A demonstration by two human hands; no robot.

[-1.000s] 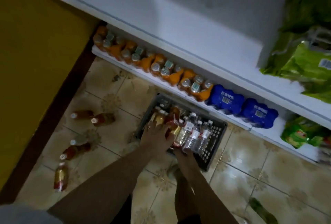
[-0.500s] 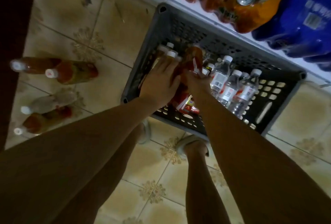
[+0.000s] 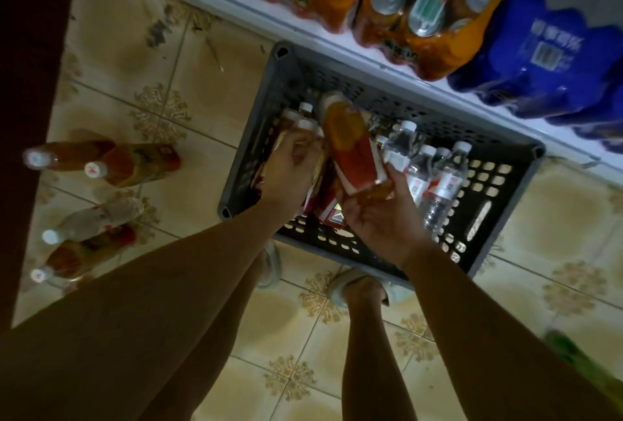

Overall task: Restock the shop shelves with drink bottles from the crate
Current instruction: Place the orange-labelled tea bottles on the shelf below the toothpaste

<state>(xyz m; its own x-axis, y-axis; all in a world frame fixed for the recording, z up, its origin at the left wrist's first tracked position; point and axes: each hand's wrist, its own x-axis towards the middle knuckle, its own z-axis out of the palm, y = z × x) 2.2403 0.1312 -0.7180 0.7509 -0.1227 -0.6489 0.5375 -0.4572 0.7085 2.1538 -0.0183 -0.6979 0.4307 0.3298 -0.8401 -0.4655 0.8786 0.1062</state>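
- While you bend over the grey crate (image 3: 266,137), your right hand (image 3: 377,221) curls round the base of a red-labelled tea bottle (image 3: 350,147), lifted above the crate.
- Your left hand (image 3: 290,171) closes on the white-capped bottles (image 3: 305,124) at the crate's left side.
- Clear water bottles (image 3: 438,178) stand in the crate's right half.
- Five tea bottles on the floor (image 3: 111,164) lie left of the crate.
- Beyond the crate, the bottom shelf (image 3: 236,6) carries orange packs (image 3: 421,16) and blue packs (image 3: 539,56).
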